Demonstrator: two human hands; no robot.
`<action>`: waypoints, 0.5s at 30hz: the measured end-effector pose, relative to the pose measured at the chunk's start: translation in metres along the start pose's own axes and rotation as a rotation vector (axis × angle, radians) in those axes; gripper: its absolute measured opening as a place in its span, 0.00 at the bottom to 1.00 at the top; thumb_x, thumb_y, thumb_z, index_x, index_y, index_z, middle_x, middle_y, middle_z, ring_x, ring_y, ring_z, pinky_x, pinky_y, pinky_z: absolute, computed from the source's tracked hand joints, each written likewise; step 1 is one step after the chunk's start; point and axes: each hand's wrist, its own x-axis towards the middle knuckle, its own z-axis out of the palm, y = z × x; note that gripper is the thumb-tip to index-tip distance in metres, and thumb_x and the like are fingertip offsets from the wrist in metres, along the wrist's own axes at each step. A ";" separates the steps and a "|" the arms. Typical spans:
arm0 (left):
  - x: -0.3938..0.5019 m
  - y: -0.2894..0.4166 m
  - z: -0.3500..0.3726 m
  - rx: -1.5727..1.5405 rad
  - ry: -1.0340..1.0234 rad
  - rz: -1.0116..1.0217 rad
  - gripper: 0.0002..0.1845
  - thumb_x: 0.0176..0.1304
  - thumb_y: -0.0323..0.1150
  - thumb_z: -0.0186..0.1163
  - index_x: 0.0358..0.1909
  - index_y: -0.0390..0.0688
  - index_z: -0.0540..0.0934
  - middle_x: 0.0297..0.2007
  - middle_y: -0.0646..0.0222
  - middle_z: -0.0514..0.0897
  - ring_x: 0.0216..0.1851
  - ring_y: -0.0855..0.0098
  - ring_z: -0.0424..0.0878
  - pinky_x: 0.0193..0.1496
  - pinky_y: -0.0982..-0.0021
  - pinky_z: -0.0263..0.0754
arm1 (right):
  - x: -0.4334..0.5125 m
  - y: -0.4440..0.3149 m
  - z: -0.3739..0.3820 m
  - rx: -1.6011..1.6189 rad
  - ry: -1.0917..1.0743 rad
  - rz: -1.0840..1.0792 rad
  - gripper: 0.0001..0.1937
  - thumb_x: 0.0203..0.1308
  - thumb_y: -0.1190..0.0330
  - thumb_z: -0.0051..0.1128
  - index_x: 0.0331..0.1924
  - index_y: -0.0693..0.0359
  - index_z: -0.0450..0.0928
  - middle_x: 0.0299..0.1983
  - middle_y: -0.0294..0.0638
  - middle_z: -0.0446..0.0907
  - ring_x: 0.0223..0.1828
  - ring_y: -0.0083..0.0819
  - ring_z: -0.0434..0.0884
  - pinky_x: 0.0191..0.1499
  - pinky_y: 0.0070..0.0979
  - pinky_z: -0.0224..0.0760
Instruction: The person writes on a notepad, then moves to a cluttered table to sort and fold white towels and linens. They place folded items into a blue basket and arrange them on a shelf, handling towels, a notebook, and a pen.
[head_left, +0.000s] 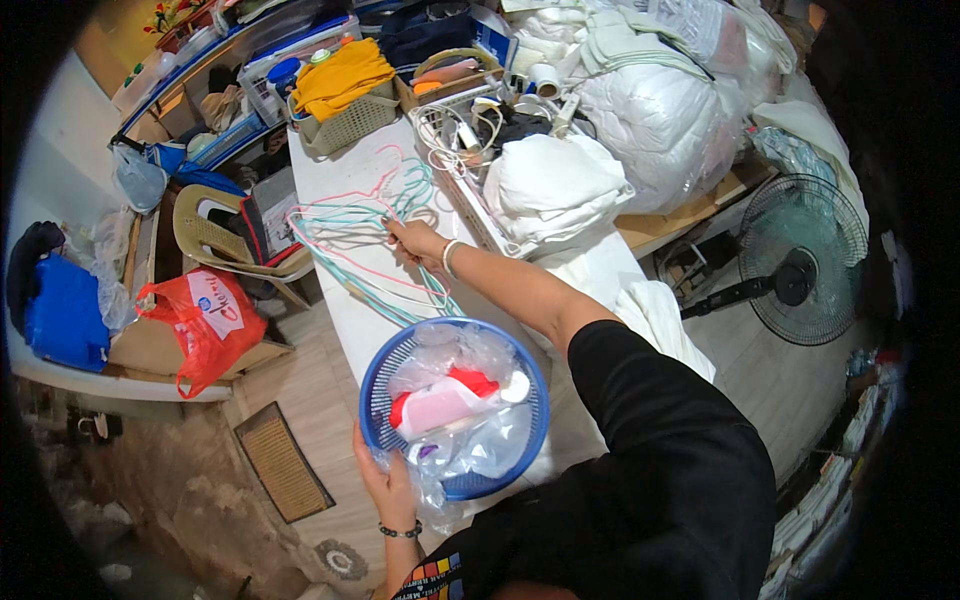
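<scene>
My left hand (386, 476) grips the near-left side of a round blue plastic basket (367, 375), with the thumb near its rim and some clear plastic by the fingers. Inside the basket lie crumpled clear plastic bags (487, 442) and a red and white plastic wrapper (442, 405). Farther up the white table (341, 292), my right hand (420, 244) has its fingers closed around part of a bundle of clothes hangers (352, 210), pink, turquoise and white. The fingertips are partly hidden among the hangers.
A beige basket with yellow cloth (345, 79) stands at the table's far end. Beside the hangers, a white crate (469, 206) holds cables and folded white cloth (555, 184). A pedestal fan (802, 262) stands right, a plastic chair (202, 225) left. A red bag (217, 322) sits lower left.
</scene>
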 end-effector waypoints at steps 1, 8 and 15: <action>0.000 0.002 0.001 0.022 0.005 0.005 0.36 0.63 0.17 0.49 0.75 0.32 0.57 0.68 0.57 0.69 0.68 0.66 0.68 0.72 0.67 0.57 | 0.008 0.008 -0.001 0.051 0.013 0.015 0.26 0.70 0.43 0.54 0.31 0.60 0.75 0.13 0.31 0.64 0.12 0.23 0.60 0.16 0.26 0.51; 0.003 0.005 -0.002 0.059 -0.024 -0.029 0.36 0.63 0.15 0.48 0.76 0.33 0.57 0.68 0.58 0.68 0.68 0.67 0.67 0.73 0.67 0.56 | 0.017 0.032 -0.013 0.233 0.166 0.158 0.25 0.72 0.45 0.50 0.36 0.62 0.76 0.19 0.37 0.71 0.21 0.30 0.74 0.23 0.33 0.69; 0.011 0.000 -0.005 0.038 -0.047 -0.017 0.35 0.64 0.16 0.48 0.75 0.33 0.58 0.68 0.59 0.69 0.67 0.67 0.67 0.73 0.68 0.55 | -0.067 0.046 -0.051 -1.075 0.283 -0.907 0.08 0.61 0.71 0.56 0.36 0.71 0.79 0.42 0.56 0.79 0.46 0.53 0.81 0.50 0.43 0.78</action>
